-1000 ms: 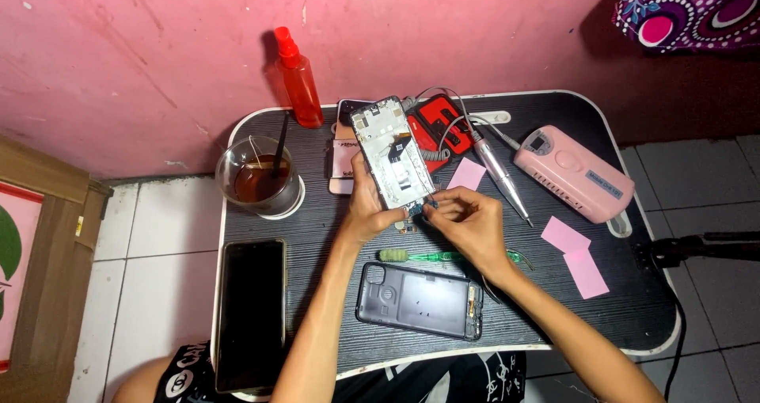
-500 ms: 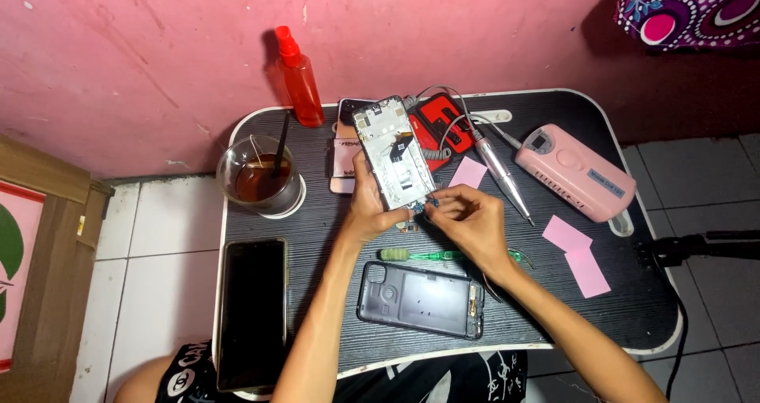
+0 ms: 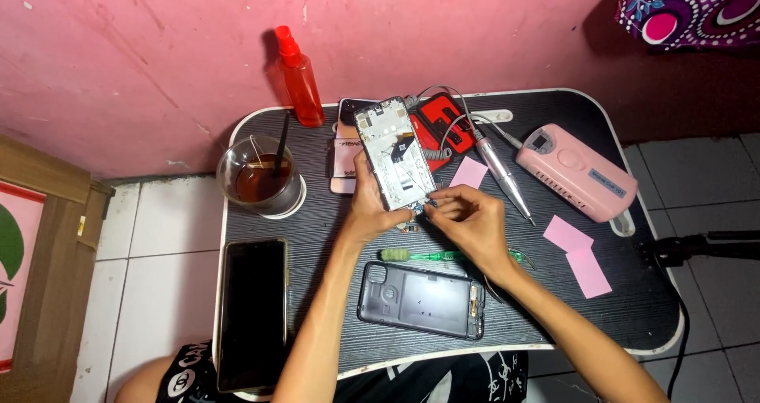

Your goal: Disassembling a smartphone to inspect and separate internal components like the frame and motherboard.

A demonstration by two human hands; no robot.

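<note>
Presently, left hand (image 3: 370, 209): clamped around the opened phone frame (image 3: 393, 154), held tilted above the black lap table (image 3: 633, 308)
Right hand (image 3: 469, 221): fingertips pinched together at the frame's lower end; held part too small to tell
Below grip: green screwdriver (image 3: 419, 256), dark back cover (image 3: 419, 300)

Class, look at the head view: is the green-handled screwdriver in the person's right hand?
No. The green-handled screwdriver lies on the table, while the right hand pinches at the opened phone.
</note>
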